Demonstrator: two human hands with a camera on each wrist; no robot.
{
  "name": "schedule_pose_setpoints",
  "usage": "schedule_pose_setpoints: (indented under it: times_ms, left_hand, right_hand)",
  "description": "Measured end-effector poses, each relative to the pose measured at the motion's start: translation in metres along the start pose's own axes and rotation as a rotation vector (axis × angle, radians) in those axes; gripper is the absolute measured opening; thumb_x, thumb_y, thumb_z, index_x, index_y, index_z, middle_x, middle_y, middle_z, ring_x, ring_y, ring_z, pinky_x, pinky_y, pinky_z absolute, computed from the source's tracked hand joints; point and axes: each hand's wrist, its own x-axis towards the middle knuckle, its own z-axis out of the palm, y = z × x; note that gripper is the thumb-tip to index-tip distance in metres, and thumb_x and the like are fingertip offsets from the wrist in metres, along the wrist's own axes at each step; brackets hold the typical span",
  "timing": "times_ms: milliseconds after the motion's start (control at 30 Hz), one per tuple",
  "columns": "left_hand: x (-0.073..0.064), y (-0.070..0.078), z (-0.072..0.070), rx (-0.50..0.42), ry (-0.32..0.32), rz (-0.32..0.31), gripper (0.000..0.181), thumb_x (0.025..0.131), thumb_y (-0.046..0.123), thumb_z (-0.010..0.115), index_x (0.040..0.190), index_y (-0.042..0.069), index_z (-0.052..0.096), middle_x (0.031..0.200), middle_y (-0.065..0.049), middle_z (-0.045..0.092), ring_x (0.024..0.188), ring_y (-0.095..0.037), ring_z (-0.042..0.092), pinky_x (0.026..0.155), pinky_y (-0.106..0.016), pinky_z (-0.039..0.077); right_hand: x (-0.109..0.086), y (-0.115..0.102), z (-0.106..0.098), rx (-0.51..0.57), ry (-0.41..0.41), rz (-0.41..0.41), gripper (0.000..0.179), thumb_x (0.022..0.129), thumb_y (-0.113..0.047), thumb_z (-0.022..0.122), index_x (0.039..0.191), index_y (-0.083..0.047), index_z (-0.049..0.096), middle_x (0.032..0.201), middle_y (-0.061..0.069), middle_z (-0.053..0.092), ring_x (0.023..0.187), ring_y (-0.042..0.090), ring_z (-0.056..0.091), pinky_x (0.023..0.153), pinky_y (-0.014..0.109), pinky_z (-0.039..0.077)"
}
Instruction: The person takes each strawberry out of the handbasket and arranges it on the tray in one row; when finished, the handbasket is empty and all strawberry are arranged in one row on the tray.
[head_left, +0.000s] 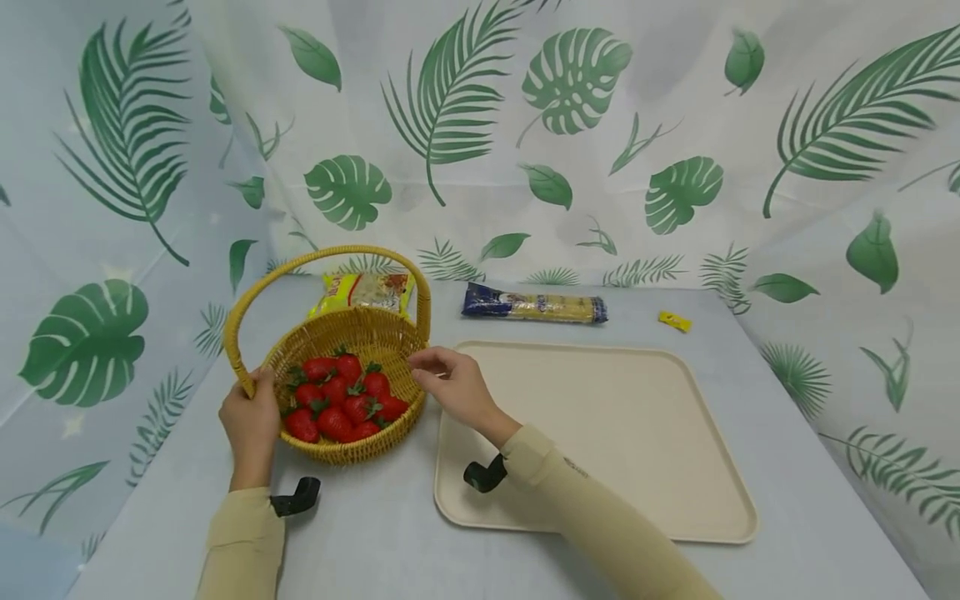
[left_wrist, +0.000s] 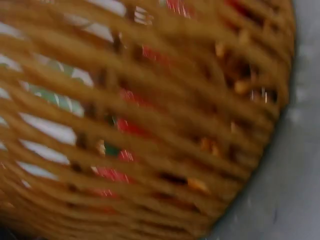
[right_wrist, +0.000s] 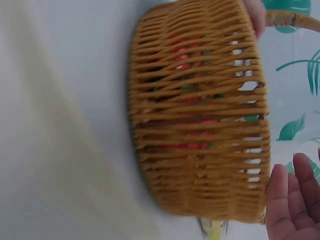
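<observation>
A round yellow wicker basket (head_left: 341, 452) of red strawberries (head_left: 335, 423) is just left of the beige rectangular tray (head_left: 600, 408). Left grip (head_left: 252, 417) clamps the arched handle (head_left: 235, 352) low; right grip (head_left: 459, 390) hovers loose-fingered beside the basket. Lopsided lifting could spill fruit.

Basket (right_wrist: 200, 110), tan weave, side-on; red and green contents (right_wrist: 183, 65) glimpsed through gaps. Handle (right_wrist: 297, 20), upper right. Left hand (right_wrist: 256, 17), partly visible, at rim (right_wrist: 265, 102) beside handle. Right hand (right_wrist: 294, 207), fingers extended, just beside rim, lower right. Packet (right_wrist: 214, 230), yellow-marked, partly hidden by basket. Backdrop (right_wrist: 292, 127), white, green leaf print.
</observation>
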Motion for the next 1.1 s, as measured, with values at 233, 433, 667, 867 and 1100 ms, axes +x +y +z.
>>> schedule_pose_setpoints:
  times_ms: [233,433,667,867,1100]
  left_hand:
    - [0.005,-0.006,0.003,-0.069,0.004,0.0,0.051,0.098,0.043,0.053,0.119,-0.001,0.068,0.107,-0.021,0.066,0.075,-0.003,0.047,0.071,-0.023,0.037]
    - [0.003,-0.013,0.004,-0.09,0.032,0.037,0.048,0.099,0.04,0.055,0.118,-0.002,0.068,0.11,-0.021,0.067,0.08,-0.004,0.048,0.075,-0.022,0.036]
    - [0.001,-0.016,0.003,-0.072,0.018,0.049,0.047,0.1,0.039,0.053,0.119,-0.002,0.067,0.109,-0.022,0.066,0.075,-0.008,0.045,0.071,-0.027,0.035]
    - [0.003,-0.018,0.008,-0.066,-0.006,0.056,0.046,0.099,0.038,0.054,0.117,-0.002,0.066,0.104,-0.02,0.065,0.079,-0.013,0.047,0.072,-0.027,0.036]
    - [0.004,-0.021,0.002,-0.068,0.015,0.064,0.043,0.099,0.035,0.056,0.114,-0.003,0.066,0.109,-0.022,0.066,0.083,-0.015,0.048,0.073,-0.027,0.036]
  right_hand:
    - [0.022,-0.007,0.013,0.161,-0.143,0.043,0.029,0.094,-0.012,0.064,0.121,0.0,0.064,0.119,0.017,0.066,0.101,0.017,0.064,0.083,0.027,0.052]
    - [0.043,-0.006,0.033,0.219,-0.326,0.104,0.037,0.093,-0.017,0.066,0.126,0.001,0.061,0.122,0.015,0.065,0.108,0.028,0.063,0.089,0.037,0.052]
    - [0.058,0.001,0.045,0.17,-0.449,0.226,0.038,0.092,-0.019,0.068,0.126,-0.003,0.063,0.119,0.007,0.066,0.103,0.019,0.063,0.087,0.032,0.052]
    - [0.062,0.004,0.044,0.078,-0.63,0.172,0.036,0.092,-0.014,0.067,0.126,-0.003,0.063,0.124,0.01,0.065,0.103,0.007,0.061,0.087,0.025,0.049]
    - [0.069,0.004,0.049,0.053,-0.831,0.13,0.041,0.091,-0.008,0.068,0.13,-0.002,0.06,0.129,0.011,0.062,0.119,0.017,0.056,0.094,0.023,0.045]
